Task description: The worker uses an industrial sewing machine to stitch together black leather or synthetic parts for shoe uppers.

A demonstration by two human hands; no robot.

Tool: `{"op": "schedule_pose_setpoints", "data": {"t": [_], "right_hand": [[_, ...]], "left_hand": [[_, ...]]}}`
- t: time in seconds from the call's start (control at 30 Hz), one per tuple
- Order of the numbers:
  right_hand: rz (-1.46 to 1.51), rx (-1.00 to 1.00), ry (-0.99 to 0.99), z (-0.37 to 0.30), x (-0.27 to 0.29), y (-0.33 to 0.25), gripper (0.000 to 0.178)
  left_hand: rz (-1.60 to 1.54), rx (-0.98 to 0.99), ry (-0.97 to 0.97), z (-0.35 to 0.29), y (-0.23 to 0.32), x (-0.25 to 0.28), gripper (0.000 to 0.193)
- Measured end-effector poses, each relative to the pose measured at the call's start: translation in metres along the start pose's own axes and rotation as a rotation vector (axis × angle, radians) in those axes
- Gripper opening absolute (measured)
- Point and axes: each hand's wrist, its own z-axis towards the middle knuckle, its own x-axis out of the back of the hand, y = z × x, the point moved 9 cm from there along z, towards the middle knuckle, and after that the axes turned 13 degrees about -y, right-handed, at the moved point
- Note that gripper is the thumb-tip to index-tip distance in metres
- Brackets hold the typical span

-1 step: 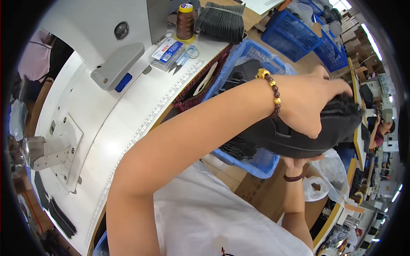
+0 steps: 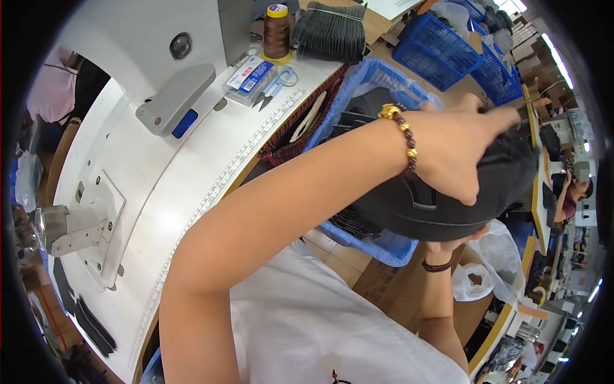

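A rounded black fabric article, perhaps a bag point(image 2: 441, 221), with pale stitching is held over the blue plastic basket point(image 2: 395, 256). My left hand point(image 2: 451, 147) reaches across its top with fingers spread apart, their tips blurred. A string of brown and gold beads circles that wrist. Underneath, my right hand point(image 2: 448, 244) supports the article's near edge, most of its fingers hidden beneath it. More black pieces point(image 2: 374, 102) lie in the lined basket.
At left stands a white sewing machine point(image 2: 176, 96) on a white table point(image 2: 166, 211). A brown thread cone point(image 2: 276, 38), small scissors point(image 2: 272, 89), a clear box point(image 2: 248, 80) and a black strip bundle point(image 2: 329, 31) sit by its far end. Blue crates point(image 2: 435, 51) stand beyond; plastic bags point(image 2: 495, 262) hang right.
My left hand has shifted slightly left and its fingers have stretched out. The black article has turned and tilted a little; my right hand stays under it.
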Motion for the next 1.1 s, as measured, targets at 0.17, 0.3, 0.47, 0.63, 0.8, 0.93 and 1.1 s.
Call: {"op": "schedule_pose_setpoints", "data": {"t": [0.17, 0.3, 0.47, 0.63, 0.8, 0.93, 1.1], "right_hand": [[-0.342, -0.014, -0.142, -0.007, -0.005, 0.015, 0.098], [-0.609, -0.046, -0.212, 0.052, -0.083, 0.045, 0.104], [-0.94, -0.096, -0.303, 0.056, -0.2, 0.063, 0.112], [-1.267, -0.235, -0.384, 0.065, -0.226, 0.092, 0.12], [-1.21, -0.243, -0.37, 0.089, -0.207, 0.108, 0.091], [-1.196, -0.26, -0.383, 0.094, -0.197, 0.121, 0.08], [-1.287, -0.105, -0.463, 0.067, -0.229, 0.109, 0.076]], "left_hand": [[-0.139, -0.055, 0.134, -0.024, -0.046, 0.021, 0.082], [-0.016, -0.039, 0.242, -0.059, -0.034, 0.021, 0.081], [0.145, 0.012, 0.394, -0.11, -0.002, 0.055, 0.093], [0.026, 0.576, 0.676, -0.194, -0.005, 0.098, 0.085], [-0.034, 0.333, 0.945, -0.218, 0.001, 0.117, 0.083], [0.044, 0.423, 1.0, -0.283, -0.011, 0.128, 0.087], [0.325, 0.493, 0.857, -0.303, -0.006, 0.117, 0.101]]}}
